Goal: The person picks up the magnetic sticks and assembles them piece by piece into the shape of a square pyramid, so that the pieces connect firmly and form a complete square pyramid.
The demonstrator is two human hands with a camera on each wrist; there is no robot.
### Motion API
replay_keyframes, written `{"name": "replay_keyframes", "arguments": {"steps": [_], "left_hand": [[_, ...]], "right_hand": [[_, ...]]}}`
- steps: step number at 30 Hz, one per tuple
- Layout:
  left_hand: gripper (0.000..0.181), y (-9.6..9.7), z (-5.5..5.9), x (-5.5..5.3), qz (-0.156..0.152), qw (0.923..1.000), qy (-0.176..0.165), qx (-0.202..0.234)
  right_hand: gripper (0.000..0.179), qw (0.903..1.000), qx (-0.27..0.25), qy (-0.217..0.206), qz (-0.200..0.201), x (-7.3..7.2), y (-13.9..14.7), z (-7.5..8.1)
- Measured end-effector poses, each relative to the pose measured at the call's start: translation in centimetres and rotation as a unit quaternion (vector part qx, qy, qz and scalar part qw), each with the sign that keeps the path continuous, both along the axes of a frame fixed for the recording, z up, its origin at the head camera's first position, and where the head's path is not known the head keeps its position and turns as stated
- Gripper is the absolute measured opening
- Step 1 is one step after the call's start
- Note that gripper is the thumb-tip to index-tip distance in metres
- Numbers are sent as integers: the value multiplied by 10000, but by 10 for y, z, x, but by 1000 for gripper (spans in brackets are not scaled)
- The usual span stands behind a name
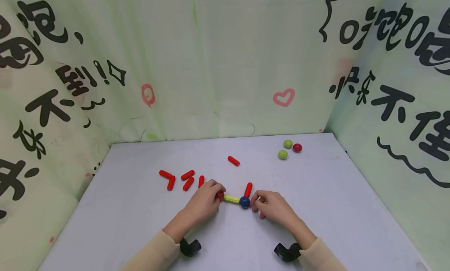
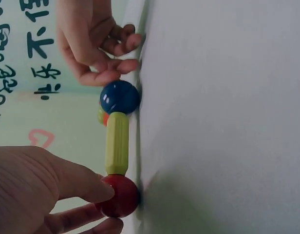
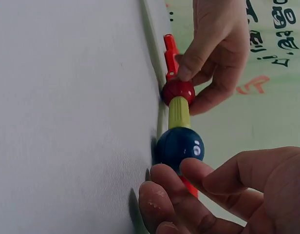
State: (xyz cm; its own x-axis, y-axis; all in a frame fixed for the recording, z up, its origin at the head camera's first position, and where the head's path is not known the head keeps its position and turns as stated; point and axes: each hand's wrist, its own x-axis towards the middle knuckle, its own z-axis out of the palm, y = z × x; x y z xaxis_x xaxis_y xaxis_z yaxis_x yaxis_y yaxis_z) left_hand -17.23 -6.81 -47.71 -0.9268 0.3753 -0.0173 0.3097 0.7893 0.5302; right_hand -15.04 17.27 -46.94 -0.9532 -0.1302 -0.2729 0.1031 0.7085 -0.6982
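Observation:
A yellow-green ribbed rod (image 1: 231, 199) lies between a red ball (image 2: 121, 196) and a blue ball (image 1: 244, 202), touching both. My left hand (image 1: 207, 198) pinches the red ball between thumb and fingers at the rod's left end. The right hand (image 1: 272, 207) is beside the blue ball, its fingers loosely bent. In the right wrist view its fingertips (image 3: 162, 175) overlap the lower part of the blue ball (image 3: 180, 146), with nothing gripped between them. A red rod (image 1: 248, 189) extends behind the blue ball, its near end right at the ball.
Several loose red rods (image 1: 171, 182) lie left of and behind the left hand. One more red rod (image 1: 233, 160) lies farther back. Two green balls (image 1: 283, 154) and another red ball (image 1: 297, 148) sit at the table's back right. Printed curtains (image 1: 218, 67) surround the white table (image 1: 140, 208).

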Motion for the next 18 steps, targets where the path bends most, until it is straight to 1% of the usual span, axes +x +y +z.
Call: {"name": "replay_keyframes", "arguments": {"steps": [3,4,6,8,11,12,14,18], "left_hand": [[43,1,0,-2,27,10000,-7,73],[47,1,0,-1,67,9999,-58,70],[51,3,0,2,106,9999,-1,-27],[52,8,0,6,137,9994,225,-202],[47,21,2,11,62,9969,663,-420],[46,25,3,13,18,9964,718,-449],[46,35,3,15,-53,9965,692,-473],[57,49,-2,15,-27,9978,390,-528]], "right_hand": [[15,9998,-81,-59,179,2,-2,-1],[15,9997,-98,-84,225,2,-3,-2],[15,9996,-107,-99,259,2,-3,-4],[16,9997,-84,-96,213,0,0,-6],[16,10000,-54,-28,33,-7,10,-5],[15,10000,-61,-2,-33,-10,15,-4],[15,9998,-49,60,-163,-17,24,-2],[19,9991,115,211,-354,-35,42,2]]}}
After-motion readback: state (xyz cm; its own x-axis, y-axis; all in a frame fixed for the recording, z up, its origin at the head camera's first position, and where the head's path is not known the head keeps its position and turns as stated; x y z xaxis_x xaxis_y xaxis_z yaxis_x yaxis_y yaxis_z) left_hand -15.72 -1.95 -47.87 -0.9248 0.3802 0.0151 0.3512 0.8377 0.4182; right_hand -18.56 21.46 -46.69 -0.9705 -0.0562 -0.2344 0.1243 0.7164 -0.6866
